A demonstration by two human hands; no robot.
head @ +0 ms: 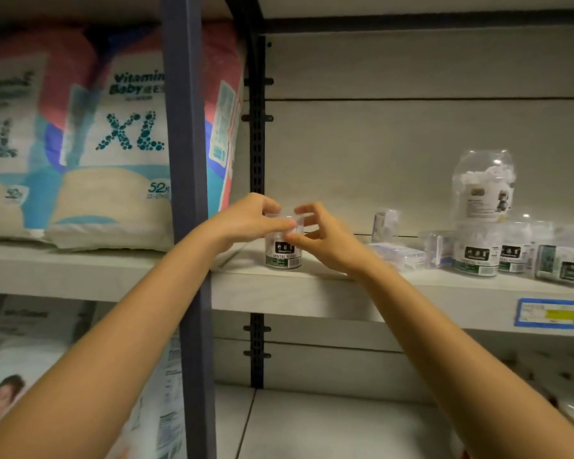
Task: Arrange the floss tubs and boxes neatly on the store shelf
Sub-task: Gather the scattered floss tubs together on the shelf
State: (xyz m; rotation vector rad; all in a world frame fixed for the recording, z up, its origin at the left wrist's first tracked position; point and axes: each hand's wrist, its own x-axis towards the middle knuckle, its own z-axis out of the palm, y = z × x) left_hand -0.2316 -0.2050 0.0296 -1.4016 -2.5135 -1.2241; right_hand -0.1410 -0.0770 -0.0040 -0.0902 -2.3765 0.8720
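A clear floss tub (283,255) with a black and green label stands at the left end of the grey shelf (312,293). My left hand (246,220) grips its top from the left, fingers curled over the lid. My right hand (325,240) holds the tub's right side with curled fingers and thumb. Further right stand more floss tubs (476,255), one tall clear tub (484,187) stacked on top of them, and several small clear floss boxes (398,255), some lying flat.
A dark blue upright post (188,193) crosses in front of my left forearm. Diaper packs marked XL (113,144) fill the shelf to the left. A blue price tag (548,313) sits on the shelf edge. A lower shelf (328,422) lies below.
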